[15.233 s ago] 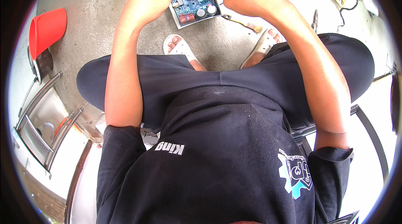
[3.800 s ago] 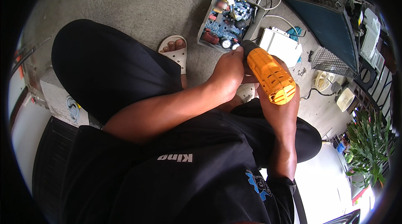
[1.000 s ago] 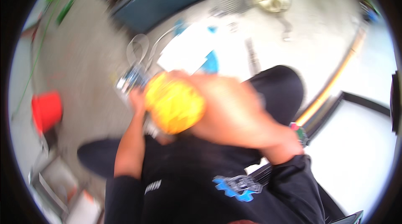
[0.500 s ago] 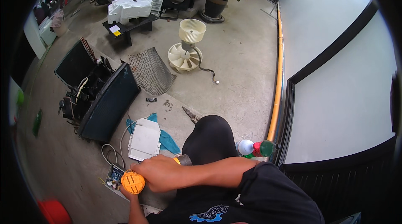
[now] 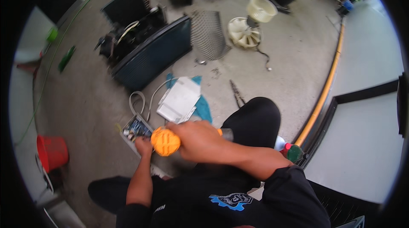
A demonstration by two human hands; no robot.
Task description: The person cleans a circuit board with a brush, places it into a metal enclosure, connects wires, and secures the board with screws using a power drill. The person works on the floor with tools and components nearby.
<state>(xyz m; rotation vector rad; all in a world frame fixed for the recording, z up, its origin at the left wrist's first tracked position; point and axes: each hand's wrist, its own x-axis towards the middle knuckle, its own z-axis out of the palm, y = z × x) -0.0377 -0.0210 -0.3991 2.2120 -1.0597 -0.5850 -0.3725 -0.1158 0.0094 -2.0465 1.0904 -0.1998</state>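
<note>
My right hand (image 5: 200,139) is wrapped round a cordless drill (image 5: 166,141), whose rounded orange back end faces up; a grey part of it shows beyond my knuckles. Just left of the drill, my left hand (image 5: 144,146) closes on the near edge of an open box with a circuit board (image 5: 135,131) inside. The drill hides part of that box, and its tip is out of sight. Wires run from the box toward a white flat metal cover (image 5: 179,100), which lies on a teal cloth (image 5: 203,109).
A dark air-conditioner coil unit (image 5: 153,53) stands beyond the cover, beside a bent wire mesh (image 5: 209,34). Pliers (image 5: 237,93) lie near my knee. Farther off sit a cream fan wheel (image 5: 243,32) and blower (image 5: 260,9). A red bucket (image 5: 52,153) stands left; bottles (image 5: 293,152) stand right.
The view has swung left and down, so the scene sits farther right and higher. More of my left forearm and the red bucket show. Both hands stay at the box and drill.
</note>
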